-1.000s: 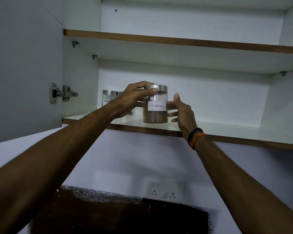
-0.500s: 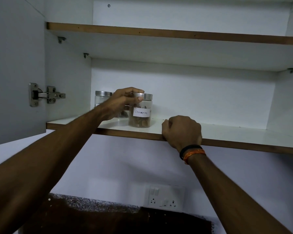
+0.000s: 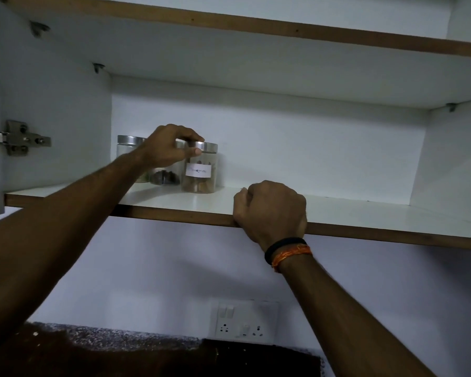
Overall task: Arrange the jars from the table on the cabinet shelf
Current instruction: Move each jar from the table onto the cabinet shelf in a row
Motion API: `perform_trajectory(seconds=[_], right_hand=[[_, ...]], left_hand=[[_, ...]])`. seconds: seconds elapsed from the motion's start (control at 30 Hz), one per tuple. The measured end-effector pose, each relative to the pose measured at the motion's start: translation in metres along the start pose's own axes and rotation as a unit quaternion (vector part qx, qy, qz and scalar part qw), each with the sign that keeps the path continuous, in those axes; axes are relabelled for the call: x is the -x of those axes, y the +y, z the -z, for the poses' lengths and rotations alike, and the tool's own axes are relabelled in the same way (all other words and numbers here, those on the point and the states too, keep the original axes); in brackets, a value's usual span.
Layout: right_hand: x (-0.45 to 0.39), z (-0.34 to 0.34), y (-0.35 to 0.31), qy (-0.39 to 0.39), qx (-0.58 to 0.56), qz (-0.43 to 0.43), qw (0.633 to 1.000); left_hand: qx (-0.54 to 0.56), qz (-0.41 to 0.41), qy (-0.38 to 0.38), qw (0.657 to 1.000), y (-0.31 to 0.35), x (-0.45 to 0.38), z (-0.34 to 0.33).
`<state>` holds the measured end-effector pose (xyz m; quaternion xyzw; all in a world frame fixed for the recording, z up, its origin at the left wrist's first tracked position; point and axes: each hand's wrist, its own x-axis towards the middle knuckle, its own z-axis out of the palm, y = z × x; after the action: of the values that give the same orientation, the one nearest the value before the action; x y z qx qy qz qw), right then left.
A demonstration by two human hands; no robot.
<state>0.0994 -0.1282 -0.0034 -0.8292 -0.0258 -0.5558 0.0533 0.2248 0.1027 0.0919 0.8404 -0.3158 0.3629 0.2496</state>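
Observation:
A clear labelled jar [image 3: 200, 172] with a steel lid and brown contents stands upright at the back left of the lower cabinet shelf [image 3: 365, 213]. My left hand [image 3: 169, 148] grips its lid from the left, thumb on the lid's front. Two more steel-lidded jars stand to its left: one with dark contents [image 3: 165, 176], mostly behind my hand, and one [image 3: 128, 146] nearest the cabinet wall. My right hand [image 3: 269, 210] is curled over the shelf's front edge, right of the jars.
An upper shelf [image 3: 256, 25] runs overhead. The open door's hinge [image 3: 19, 138] sticks out at far left. The shelf's right half is bare white board. Below are a wall socket plate [image 3: 244, 319] and a dark counter [image 3: 147, 357].
The labelled jar has gone from the shelf's front to the back beside the other jars, my left hand staying on its lid. My right hand left the jar and settled on the shelf edge.

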Motion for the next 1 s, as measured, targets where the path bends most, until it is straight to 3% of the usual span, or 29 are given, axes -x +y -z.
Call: perform_trajectory(seconds=[1.0], right_hand=[[0.001, -0.004, 0.0, 0.027, -0.023, 0.006, 0.999]], left_hand=[[-0.121, 0.033, -0.037, 0.991, -0.022, -0.02, -0.026]])
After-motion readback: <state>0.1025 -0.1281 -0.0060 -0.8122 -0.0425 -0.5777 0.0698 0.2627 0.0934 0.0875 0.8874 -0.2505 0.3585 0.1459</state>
